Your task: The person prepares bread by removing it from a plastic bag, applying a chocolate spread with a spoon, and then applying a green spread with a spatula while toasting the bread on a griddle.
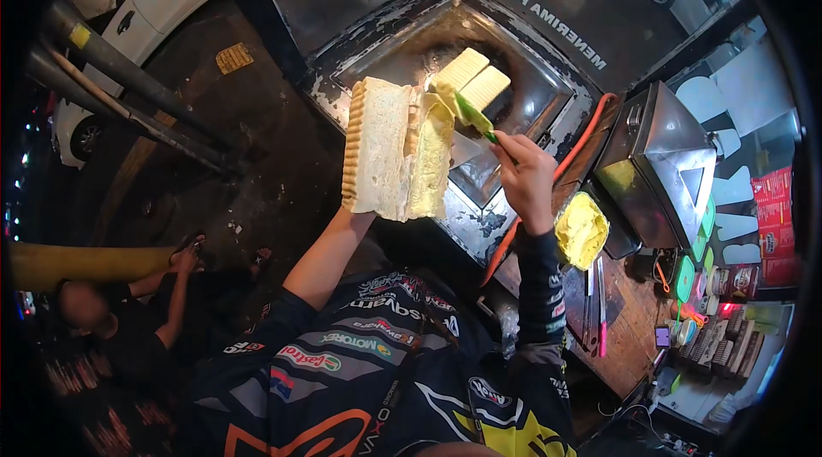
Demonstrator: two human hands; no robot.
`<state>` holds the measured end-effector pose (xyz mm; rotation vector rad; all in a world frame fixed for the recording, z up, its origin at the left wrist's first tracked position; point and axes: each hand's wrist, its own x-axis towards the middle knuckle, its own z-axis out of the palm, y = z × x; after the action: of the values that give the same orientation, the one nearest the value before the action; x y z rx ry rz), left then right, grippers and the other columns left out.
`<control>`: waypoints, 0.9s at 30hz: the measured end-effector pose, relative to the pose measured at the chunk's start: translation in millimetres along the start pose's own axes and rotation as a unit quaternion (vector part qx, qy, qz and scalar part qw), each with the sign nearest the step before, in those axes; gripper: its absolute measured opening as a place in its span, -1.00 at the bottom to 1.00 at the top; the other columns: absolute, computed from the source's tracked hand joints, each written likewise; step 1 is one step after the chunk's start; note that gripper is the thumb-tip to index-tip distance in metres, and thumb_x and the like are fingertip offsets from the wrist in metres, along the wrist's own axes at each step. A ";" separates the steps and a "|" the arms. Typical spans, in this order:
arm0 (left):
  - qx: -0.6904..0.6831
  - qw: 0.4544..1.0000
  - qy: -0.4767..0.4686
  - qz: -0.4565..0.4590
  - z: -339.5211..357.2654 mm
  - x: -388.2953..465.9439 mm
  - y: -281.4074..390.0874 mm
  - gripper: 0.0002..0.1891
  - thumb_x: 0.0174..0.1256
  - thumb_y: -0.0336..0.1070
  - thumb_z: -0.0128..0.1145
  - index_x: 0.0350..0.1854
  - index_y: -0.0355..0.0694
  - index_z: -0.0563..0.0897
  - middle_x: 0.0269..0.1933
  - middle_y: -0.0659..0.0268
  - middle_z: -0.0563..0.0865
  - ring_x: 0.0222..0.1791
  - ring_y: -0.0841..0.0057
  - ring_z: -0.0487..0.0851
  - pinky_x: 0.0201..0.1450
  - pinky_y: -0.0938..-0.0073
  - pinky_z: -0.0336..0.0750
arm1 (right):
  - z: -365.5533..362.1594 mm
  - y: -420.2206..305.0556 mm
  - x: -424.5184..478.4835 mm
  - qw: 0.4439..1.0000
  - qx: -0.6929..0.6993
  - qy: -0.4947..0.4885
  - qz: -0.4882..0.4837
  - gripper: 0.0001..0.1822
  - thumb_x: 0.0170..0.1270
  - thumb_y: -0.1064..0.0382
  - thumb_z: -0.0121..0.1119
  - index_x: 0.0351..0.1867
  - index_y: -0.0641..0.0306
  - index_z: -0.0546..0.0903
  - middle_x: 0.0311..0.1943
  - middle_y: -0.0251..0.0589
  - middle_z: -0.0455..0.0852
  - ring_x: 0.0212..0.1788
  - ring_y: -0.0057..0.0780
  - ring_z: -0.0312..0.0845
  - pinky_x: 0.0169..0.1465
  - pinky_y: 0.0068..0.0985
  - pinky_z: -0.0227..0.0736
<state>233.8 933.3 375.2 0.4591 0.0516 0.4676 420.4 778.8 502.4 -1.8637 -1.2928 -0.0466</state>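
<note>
My left hand [358, 217] supports a split loaf of white bread [379, 149] from below, and the bread hides nearly all of its fingers. The loaf lies opened out, with a ridged brown crust along its left side. Pale yellow spread [431, 165] coats the right half. In my right hand [528, 171] is a green spatula [467, 112], its blade smeared with the same yellow spread and held at the upper right edge of the loaf. Two ridged bread pieces [475, 77] rest side by side on the metal griddle [546, 94] beyond.
A tub of yellow spread [581, 231] stands right of my right forearm. Nearby are a knife with a pink handle [602, 316], a peaked metal box [661, 162] and an orange hose [581, 139]. Glass panels [539, 8] border the griddle. Another person [122, 316] sits at the lower left.
</note>
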 end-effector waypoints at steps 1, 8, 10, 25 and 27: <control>-0.003 1.000 0.000 0.005 -2.6 1.8 5.8 -0.41 0.51 0.01 -0.13 0.45 -0.21 0.20 0.32 0.17 0.43 0.23 0.38 0.50 0.26 0.32 0.46 | 5.5 0.5 0.6 0.999 -0.002 -0.036 -0.010 -0.80 0.13 0.44 0.25 -0.18 0.31 0.71 -0.47 -0.08 0.63 -0.44 -0.20 0.61 -0.34 -0.43 0.46; -0.016 1.000 -0.008 0.022 -22.1 15.2 53.3 -0.42 0.51 -0.01 -0.12 0.44 -0.21 0.21 0.31 0.18 0.44 0.23 0.40 0.49 0.26 0.36 0.45 | 9.9 -25.5 -18.8 0.972 0.049 -0.230 -0.012 -0.73 0.07 0.56 0.21 -0.16 0.36 0.69 -0.43 -0.07 0.66 -0.40 -0.21 0.63 -0.31 -0.46 0.47; -0.021 1.000 -0.011 0.018 -26.8 19.9 64.2 -0.43 0.51 -0.02 -0.12 0.44 -0.22 0.21 0.31 0.18 0.44 0.23 0.41 0.49 0.26 0.37 0.45 | 11.6 -31.8 -11.1 0.976 0.050 -0.209 0.037 -0.73 0.08 0.56 0.20 -0.15 0.37 0.68 -0.42 -0.06 0.67 -0.39 -0.23 0.64 -0.31 -0.48 0.46; -0.051 0.998 -0.021 0.012 -44.2 79.3 129.5 -0.46 0.52 -0.07 -0.11 0.43 -0.23 0.23 0.29 0.20 0.45 0.23 0.47 0.47 0.25 0.45 0.44 | 119.6 -79.5 106.2 0.992 -0.083 0.074 -0.065 -0.75 0.09 0.47 0.29 -0.16 0.29 0.73 -0.36 -0.16 0.71 -0.40 -0.30 0.66 -0.31 -0.51 0.49; -0.058 0.998 -0.022 0.005 -36.4 91.5 131.1 -0.46 0.52 -0.08 -0.11 0.42 -0.23 0.23 0.29 0.20 0.45 0.23 0.47 0.47 0.25 0.46 0.44 | 137.2 -72.4 117.4 0.985 -0.156 0.040 -0.066 -0.63 0.03 0.52 0.15 -0.10 0.18 0.71 -0.34 -0.24 0.70 -0.40 -0.28 0.64 -0.31 -0.45 0.52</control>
<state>254.5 1093.2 405.1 0.3550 -0.0207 0.4680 362.2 964.1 513.1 -2.0086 -1.4139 -0.4123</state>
